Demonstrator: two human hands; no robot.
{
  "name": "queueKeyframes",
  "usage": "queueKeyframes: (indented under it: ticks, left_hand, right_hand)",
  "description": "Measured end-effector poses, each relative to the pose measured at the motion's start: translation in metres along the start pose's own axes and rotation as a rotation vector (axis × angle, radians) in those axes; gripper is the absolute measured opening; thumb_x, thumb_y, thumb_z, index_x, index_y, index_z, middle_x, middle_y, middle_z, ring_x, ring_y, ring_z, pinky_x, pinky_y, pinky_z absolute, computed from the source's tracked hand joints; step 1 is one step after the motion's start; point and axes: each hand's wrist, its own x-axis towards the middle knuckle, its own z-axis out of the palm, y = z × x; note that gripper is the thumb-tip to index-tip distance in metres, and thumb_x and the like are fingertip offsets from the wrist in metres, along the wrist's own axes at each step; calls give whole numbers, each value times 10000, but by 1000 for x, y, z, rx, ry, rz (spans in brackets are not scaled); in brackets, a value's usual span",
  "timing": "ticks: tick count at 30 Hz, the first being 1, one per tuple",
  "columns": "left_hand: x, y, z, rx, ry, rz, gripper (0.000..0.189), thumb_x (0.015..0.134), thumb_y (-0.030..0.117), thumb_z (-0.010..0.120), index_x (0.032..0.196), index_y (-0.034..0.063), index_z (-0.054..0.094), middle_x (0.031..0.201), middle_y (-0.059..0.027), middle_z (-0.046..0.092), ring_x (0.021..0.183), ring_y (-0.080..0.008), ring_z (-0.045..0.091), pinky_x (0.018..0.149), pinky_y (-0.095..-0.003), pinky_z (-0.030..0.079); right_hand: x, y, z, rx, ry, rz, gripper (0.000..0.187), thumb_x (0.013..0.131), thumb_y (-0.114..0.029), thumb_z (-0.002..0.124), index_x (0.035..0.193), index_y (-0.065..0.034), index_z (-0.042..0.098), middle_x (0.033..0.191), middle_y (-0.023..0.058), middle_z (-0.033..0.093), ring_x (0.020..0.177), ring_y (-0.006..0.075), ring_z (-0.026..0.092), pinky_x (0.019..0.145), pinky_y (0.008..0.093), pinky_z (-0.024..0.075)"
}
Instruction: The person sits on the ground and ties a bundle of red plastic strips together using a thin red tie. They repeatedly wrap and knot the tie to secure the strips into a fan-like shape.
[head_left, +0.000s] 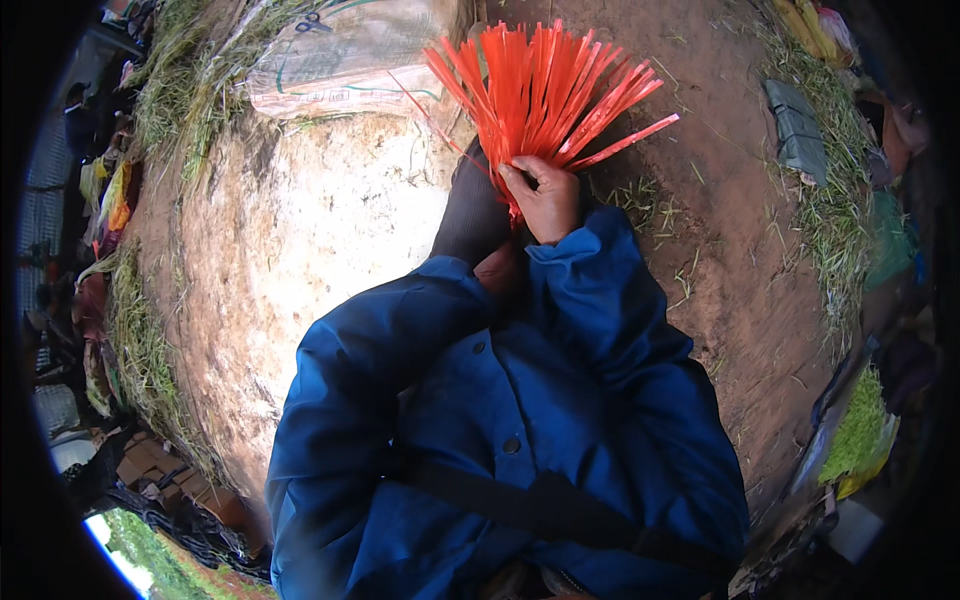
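A fanned bunch of red plastic strips (547, 97) stands upright in front of me, its cut ends spread upward. My left hand (471, 210) seems covered in dark ribbed knit and holds the bunch low on its left side; its fingers are hidden behind the strips. With bare thumb and fingertips, my right hand (551, 196) pinches strips near the gathered base. One thin loose strip (427, 112) sticks out to the left. Both arms wear the sleeves of a blue jacket (465, 405).
A printed woven sack (345, 67) lies ahead on the dirt floor (720, 247), with scissors (311, 24) on it. Cut grass (139, 337) lines both sides. A folded grey-green bundle (796, 131) lies at right. Bricks (180, 480) are stacked at lower left.
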Motion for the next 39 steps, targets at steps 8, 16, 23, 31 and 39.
queueKeyframes:
  ticks: [8,16,23,31,39]
  left_hand:
    - [-40,12,-111,-1148,257,-279,231,906,158,528,1053,-7,594,854,-46,618,756,-111,572,715,-237,447]
    - [-31,11,-128,-2132,459,-539,335,948,298,448,1115,33,567,884,-54,651,788,-115,612,645,-221,478]
    - [-32,-7,-117,-2518,613,-489,254,928,211,483,1065,13,564,864,-64,639,748,-144,616,623,-246,483]
    - [-39,-20,-109,-2553,758,-550,180,898,95,499,1027,-4,577,763,-49,594,662,-120,537,645,-229,449]
    - [-49,-12,-101,-1688,629,-778,90,839,55,556,925,54,582,754,-22,569,631,-112,538,536,-226,429]
  right_hand:
    - [-1,-32,-38,198,27,-60,81,776,-17,670,855,-7,658,789,55,594,711,139,579,632,252,467]
    - [-28,-57,-65,228,-90,-205,105,775,3,662,871,16,620,826,89,611,740,178,619,635,274,494]
    - [-52,-45,-61,341,-441,-6,123,774,-30,682,842,8,587,781,80,610,726,126,599,641,249,475]
    - [-38,-26,-31,743,-368,442,116,866,-66,588,955,-7,632,715,11,588,607,52,494,553,186,400]
    - [-45,-9,-10,559,-361,462,178,884,-135,581,972,4,650,754,-1,604,642,59,524,597,195,430]
